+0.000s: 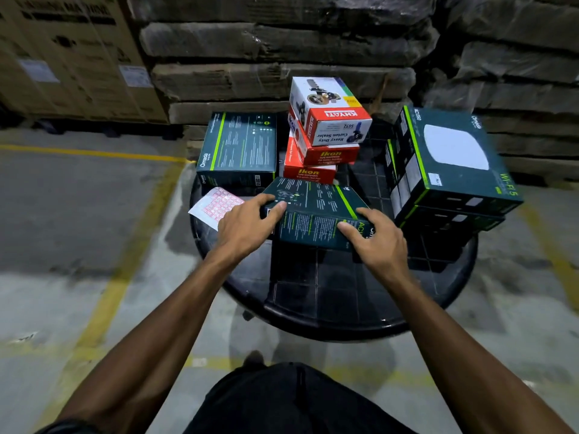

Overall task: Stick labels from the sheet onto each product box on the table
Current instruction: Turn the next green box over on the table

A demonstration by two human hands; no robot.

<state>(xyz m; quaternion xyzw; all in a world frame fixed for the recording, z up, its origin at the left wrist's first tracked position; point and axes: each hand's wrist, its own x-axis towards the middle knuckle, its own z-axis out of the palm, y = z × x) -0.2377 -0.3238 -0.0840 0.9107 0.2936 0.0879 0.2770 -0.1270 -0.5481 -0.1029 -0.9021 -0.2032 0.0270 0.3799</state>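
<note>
Dark-green box (316,214), gripped by left hand (242,225), right hand (374,242)

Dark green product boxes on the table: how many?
4. One dark green box gripped by both the left hand and right hand at front; one flat at back left; two stacked at right, top, lower. More may be hidden.

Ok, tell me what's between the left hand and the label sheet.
Nothing visible. The left hand grips the tilted dark box's left end, and the label sheet lies just beside it on the table, partly under the hand.
</note>
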